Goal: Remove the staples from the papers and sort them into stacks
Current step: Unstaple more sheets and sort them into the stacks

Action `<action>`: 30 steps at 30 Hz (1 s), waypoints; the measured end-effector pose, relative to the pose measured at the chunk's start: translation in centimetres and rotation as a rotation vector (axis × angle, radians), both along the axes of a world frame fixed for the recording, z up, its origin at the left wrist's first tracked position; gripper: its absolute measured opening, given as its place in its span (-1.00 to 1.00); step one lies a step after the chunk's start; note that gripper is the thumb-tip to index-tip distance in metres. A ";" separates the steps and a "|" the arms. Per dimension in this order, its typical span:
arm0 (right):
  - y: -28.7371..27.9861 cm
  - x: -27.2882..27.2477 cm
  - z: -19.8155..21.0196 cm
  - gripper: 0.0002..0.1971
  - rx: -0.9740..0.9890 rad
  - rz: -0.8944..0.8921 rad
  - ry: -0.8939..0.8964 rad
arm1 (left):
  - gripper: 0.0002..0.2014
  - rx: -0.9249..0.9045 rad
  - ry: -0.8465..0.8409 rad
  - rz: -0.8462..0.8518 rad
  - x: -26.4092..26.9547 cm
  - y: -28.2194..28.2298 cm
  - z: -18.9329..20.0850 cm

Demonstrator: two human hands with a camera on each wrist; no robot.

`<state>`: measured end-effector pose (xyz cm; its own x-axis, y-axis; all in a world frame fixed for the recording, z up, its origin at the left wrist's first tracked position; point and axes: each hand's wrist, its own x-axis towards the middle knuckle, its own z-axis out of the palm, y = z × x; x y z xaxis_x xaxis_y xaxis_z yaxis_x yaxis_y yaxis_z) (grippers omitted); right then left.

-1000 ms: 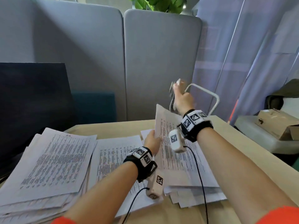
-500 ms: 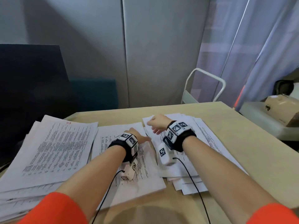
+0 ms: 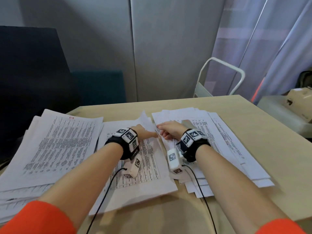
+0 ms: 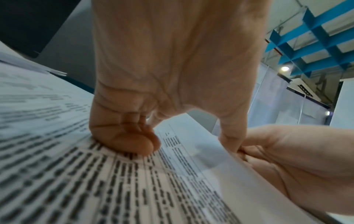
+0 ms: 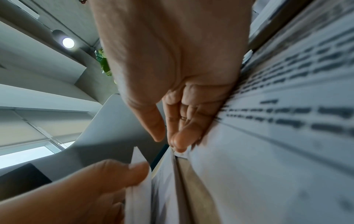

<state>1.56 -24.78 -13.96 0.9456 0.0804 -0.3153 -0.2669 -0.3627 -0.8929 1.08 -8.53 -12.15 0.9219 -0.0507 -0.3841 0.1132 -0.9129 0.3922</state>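
1. Counter [image 3: 253,132]: pale wood, carrying three spreads of printed papers.
2. Left stack [image 3: 55,146]: largest, fanned, untouched.
3. Middle stack [image 3: 148,174]: under my left wrist; its far right corner is lifted.
4. Right stack [image 3: 228,141]: under my right wrist.
5. My left hand [image 3: 143,132]: curled knuckles press on the middle stack, thumb and fingers pinching the raised sheet [image 4: 220,159].
6. My right hand [image 3: 170,130]: fingertips [image 5: 180,142] loosely curled at the paper edges between the stacks; whether this grip has hold, I cannot tell.
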 end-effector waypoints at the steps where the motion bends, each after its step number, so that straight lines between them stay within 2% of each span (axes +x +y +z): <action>1: -0.1 0.0 -0.2 -0.74 0.007 0.006 -0.012 | -0.20 -0.032 0.021 -0.006 0.0 0.4 0.0; 5: -0.3 0.0 -0.1 -0.61 -0.034 0.036 -0.019 | -0.22 -0.099 0.033 -0.024 0.1 1.6 -0.4; 7: 0.3 -0.6 0.8 -0.50 -0.110 0.074 0.013 | -0.12 -0.106 0.006 -0.040 -0.1 2.1 -0.6; 10: 2.4 -1.6 2.4 -0.30 -0.352 0.190 0.049 | 0.06 -0.073 -0.034 -0.105 -0.2 2.6 -1.3; 11: 3.2 -1.8 2.5 -0.34 -0.430 0.214 0.020 | 0.12 -0.087 -0.039 -0.121 -0.5 2.9 -1.3; 13: 4.5 -1.9 2.2 -0.56 -0.523 0.215 -0.063 | 0.18 -0.246 0.001 -0.045 -1.1 3.7 -1.0; 14: 4.9 -1.9 1.9 -0.63 -0.503 0.197 -0.088 | 0.09 -0.349 -0.011 0.038 -1.4 4.3 -0.6; 16: 4.8 -2.3 2.2 -0.69 -0.364 0.178 -0.126 | -0.25 -0.501 -0.202 0.233 -1.6 6.1 -0.1; 18: 4.0 -2.9 4.3 -0.78 -0.131 0.139 -0.220 | -0.36 -0.583 -0.495 0.457 -1.8 8.5 0.8; 19: 3.4 -3.2 5.8 -0.80 0.023 0.102 -0.271 | -0.37 -0.680 -0.573 0.538 -2.2 9.5 1.8; 20: 2.9 -3.4 7.5 -0.81 0.164 0.063 -0.319 | -0.44 -0.823 -0.581 0.570 -2.5 10.3 3.0; 22: 2.2 -4.0 11.1 -0.81 0.351 0.025 -0.407 | -0.76 -1.110 -0.522 0.454 -3.3 10.8 6.1; 23: 2.2 -4.2 12.6 -0.82 0.399 0.034 -0.451 | -0.84 -1.164 -0.547 0.358 -3.6 10.7 7.7; 25: 2.8 -4.4 14.9 -0.81 0.451 0.062 -0.548 | -0.82 -1.165 -0.722 0.229 -3.8 10.0 11.0; 27: 3.8 -4.7 16.3 -0.83 0.482 0.053 -0.614 | -0.77 -1.175 -0.932 0.214 -3.8 9.0 13.1; 28: 4.3 -4.9 16.6 -0.85 0.495 0.030 -0.642 | -0.76 -1.183 -1.016 0.223 -3.7 8.6 13.5; 30: 4.9 -4.8 15.7 -0.86 0.470 -0.049 -0.695 | -0.72 -1.135 -1.069 0.281 -3.7 8.2 12.4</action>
